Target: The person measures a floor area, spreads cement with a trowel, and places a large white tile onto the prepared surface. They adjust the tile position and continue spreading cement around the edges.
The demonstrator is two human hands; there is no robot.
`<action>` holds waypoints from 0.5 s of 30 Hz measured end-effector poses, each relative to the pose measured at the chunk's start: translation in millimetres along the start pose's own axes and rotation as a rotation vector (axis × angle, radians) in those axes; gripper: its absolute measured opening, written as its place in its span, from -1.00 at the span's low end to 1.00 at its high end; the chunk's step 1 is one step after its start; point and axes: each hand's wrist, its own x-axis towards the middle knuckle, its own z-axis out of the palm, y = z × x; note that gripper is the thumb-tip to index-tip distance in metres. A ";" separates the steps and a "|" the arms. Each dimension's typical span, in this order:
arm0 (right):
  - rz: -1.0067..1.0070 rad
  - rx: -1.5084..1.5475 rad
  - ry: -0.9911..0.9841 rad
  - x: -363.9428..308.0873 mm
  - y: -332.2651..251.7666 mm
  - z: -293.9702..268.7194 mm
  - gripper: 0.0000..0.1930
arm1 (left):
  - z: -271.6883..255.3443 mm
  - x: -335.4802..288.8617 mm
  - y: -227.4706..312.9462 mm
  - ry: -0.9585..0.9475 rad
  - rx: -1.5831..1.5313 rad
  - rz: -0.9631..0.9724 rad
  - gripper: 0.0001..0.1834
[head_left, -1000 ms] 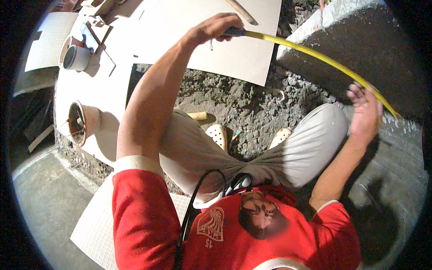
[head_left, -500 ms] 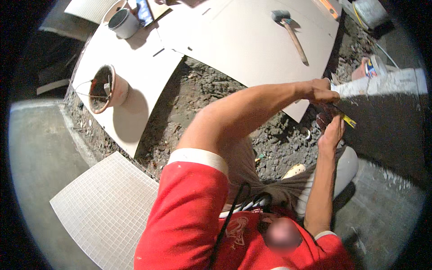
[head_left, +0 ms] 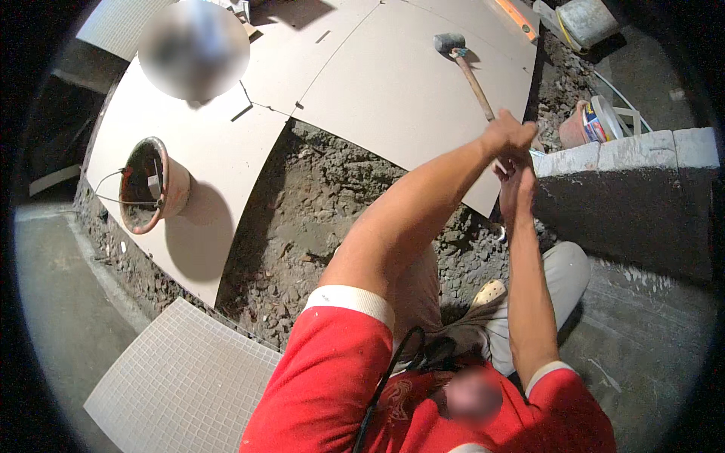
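My left hand (head_left: 512, 136) is closed, held out over the corner of a large beige tile (head_left: 377, 90). Just below it my right hand (head_left: 516, 187) is up against it, fingers curled. Whatever they hold is mostly hidden; only a small pale bit shows between them. Beside my left hand ends the wooden handle of a rubber mallet (head_left: 474, 84), which lies on the tile with its dark head pointing away. Under my forearms is a bed of rough grey mortar and rubble (head_left: 325, 189), bordering the tiles.
A mortar-stained bucket (head_left: 175, 189) stands on the left tile. An orange level (head_left: 516, 16) lies at the far right. Near a low block wall (head_left: 638, 155) are a pink tub (head_left: 578, 127) and a grey bucket (head_left: 587, 24). A gridded tile (head_left: 181, 377) lies at lower left.
Both hands have moved away from me and slightly left, drawing closer together. The yellow-tipped tool that stuck out between them is out of sight. The view has shifted; the mallet lies where it was.
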 end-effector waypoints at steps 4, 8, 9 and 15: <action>-0.071 -0.052 -0.180 21.1 -2.5 24.7 -0.55 | -4.9 11.6 -30.8 0.245 -0.908 -0.248 -0.60; -0.119 -0.164 -0.272 28.6 3.6 28.8 -0.50 | -8.1 0.8 -45.4 0.263 -1.256 -0.431 -0.61; -0.101 -0.168 -0.270 27.9 9.3 26.2 -0.49 | -6.6 -5.8 -46.8 0.245 -0.983 -0.348 -0.58; 0.132 -0.264 -0.128 59.0 51.2 25.2 -0.47 | -23.9 -33.2 -74.8 0.231 -0.507 -0.621 -0.40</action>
